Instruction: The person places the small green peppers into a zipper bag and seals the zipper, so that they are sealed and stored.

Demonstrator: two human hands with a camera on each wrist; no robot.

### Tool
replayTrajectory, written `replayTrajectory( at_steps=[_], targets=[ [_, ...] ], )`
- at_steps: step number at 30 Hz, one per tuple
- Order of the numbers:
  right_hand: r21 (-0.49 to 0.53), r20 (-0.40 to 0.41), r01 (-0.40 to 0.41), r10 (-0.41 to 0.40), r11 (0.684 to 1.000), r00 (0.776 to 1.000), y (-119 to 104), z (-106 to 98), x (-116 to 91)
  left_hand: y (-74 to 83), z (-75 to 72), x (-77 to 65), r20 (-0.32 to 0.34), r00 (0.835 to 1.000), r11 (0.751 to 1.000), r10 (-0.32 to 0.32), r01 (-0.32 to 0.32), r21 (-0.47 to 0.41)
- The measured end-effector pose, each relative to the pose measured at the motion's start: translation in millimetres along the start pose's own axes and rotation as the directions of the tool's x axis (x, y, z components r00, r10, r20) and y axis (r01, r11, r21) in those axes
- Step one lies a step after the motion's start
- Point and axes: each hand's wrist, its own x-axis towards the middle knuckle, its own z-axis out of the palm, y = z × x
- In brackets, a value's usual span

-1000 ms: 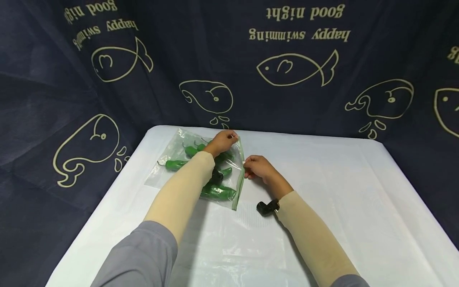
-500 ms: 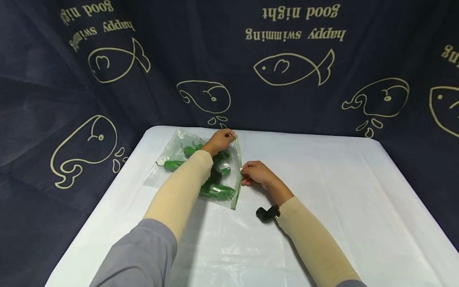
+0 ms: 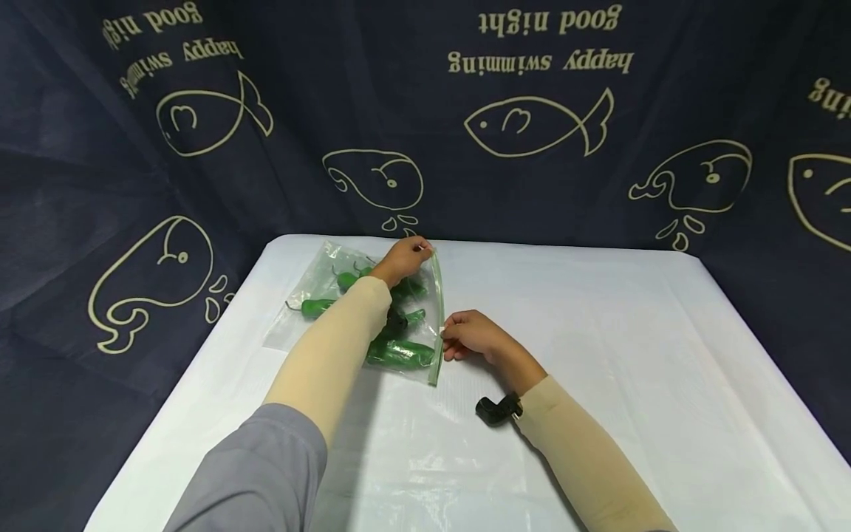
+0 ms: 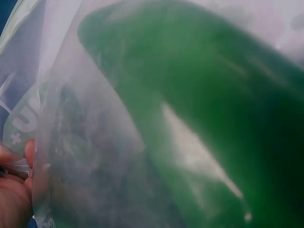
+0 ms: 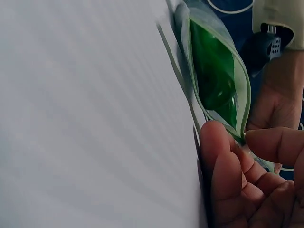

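Note:
A clear zip bag (image 3: 282, 336) with a green-edged mouth lies on the table, several green peppers (image 3: 402, 355) inside. At the far end of that mouth, my left hand (image 3: 402, 258) pinches the bag's corner. Halfway along the green zip strip (image 3: 436, 362), my right hand (image 3: 475, 332) pinches it between thumb and fingers at a small pale piece, probably the slider. In the right wrist view the bag's mouth (image 5: 247, 85) gapes beside the pinching right hand (image 5: 251, 175). One pepper (image 4: 190, 71) fills much of the left wrist view, partly hiding the left hand (image 4: 14, 194).
The white-covered table (image 3: 598, 355) extends to the right and front of the bag. A dark curtain (image 3: 532, 192) with pale fish and whale drawings hangs behind and at the left. A black wrist camera (image 3: 495, 410) juts from the right wrist.
My right hand has slid along the zip strip toward the near end of the bag. The left hand keeps its grip on the far corner. The head view has shifted slightly.

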Motion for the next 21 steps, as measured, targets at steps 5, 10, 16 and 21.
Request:
replayTrajectory(
  at_steps=[5, 10, 16, 21],
  targets=[
    [0.015, 0.03, -0.03, 0.03, 0.999, 0.999, 1.9, 2.6, -5.3, -1.0, 0.2, 1.6, 0.002, 1.0, 1.0, -0.005, 0.005, -0.026],
    [0.022, 0.059, -0.028, 0.027, 0.999, 0.998, 2.2, 6.8, -12.2, -0.7, 0.5, 0.9, -0.005, 1.0, 0.999, 0.003, -0.004, -0.031],
    [0.018, 0.103, -0.02, 0.018, 1.0, 0.995, 6.1, 8.7, -18.1, -0.4, 1.5, 1.2, -0.012, 1.0, 0.999, 0.004, -0.005, -0.034],
    [0.027, 0.115, -0.036, 0.032, 0.999, 0.993, 5.7, 12.4, -22.2, -1.5, 3.4, 2.8, -0.007, 1.0, 1.0, 0.001, -0.001, -0.016]
  ],
)
